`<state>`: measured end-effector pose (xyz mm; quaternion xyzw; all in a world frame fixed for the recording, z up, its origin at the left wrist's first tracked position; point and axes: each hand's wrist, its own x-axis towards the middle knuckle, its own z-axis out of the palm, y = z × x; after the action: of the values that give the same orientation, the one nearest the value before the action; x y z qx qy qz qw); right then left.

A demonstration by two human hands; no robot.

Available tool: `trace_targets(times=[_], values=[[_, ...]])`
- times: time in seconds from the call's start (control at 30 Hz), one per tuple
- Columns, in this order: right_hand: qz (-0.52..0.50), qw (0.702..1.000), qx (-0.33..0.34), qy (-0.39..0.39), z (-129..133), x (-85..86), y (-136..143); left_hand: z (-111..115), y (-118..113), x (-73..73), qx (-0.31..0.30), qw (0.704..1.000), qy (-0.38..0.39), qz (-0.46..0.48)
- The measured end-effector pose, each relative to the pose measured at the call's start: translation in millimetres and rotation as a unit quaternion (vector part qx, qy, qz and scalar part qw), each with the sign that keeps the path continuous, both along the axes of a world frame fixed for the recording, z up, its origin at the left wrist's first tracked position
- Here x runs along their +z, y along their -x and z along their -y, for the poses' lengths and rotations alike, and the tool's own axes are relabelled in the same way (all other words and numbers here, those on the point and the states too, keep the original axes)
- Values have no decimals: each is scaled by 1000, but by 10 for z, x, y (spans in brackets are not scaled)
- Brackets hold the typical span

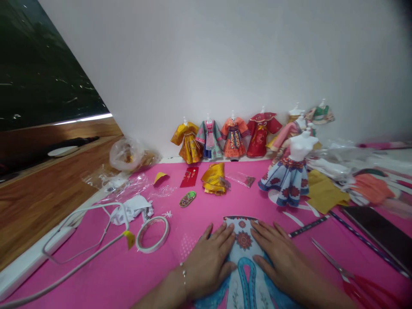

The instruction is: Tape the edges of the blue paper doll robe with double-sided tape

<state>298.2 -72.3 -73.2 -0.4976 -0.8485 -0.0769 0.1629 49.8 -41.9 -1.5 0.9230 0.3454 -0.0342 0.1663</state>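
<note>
A cut piece of patterned fabric, pale blue with dark red flowers and bright blue trim, lies on the pink work surface at the bottom centre. My left hand rests flat on its left side, fingers stretched toward the far edge. On the right side my right hand also lies flat, fingers apart. Neither hand grips anything. Both palms cover the fabric's side edges, and its near end runs out of the picture. Scissors with red handles lie open to the right of my right hand.
Doll forms in small costumes stand along the wall; one in a flowered skirt is nearer. A tape roll, cables and a power strip lie left. Folded yellow fabric sits centrally. At right are a phone-like dark slab and fabric scraps.
</note>
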Motion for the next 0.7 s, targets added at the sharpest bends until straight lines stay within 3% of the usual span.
trace_targets(times=[0.3,0.57,0.7], values=[[2,999,22,-43,-2,-51,-58,104,136,-72,49,999,14,-5],[-29,996,55,-60,-26,-146,-101,182,141,34,63,998,4,9],[-49,995,54,-68,-39,-185,-136,205,323,89,150,986,-70,21]])
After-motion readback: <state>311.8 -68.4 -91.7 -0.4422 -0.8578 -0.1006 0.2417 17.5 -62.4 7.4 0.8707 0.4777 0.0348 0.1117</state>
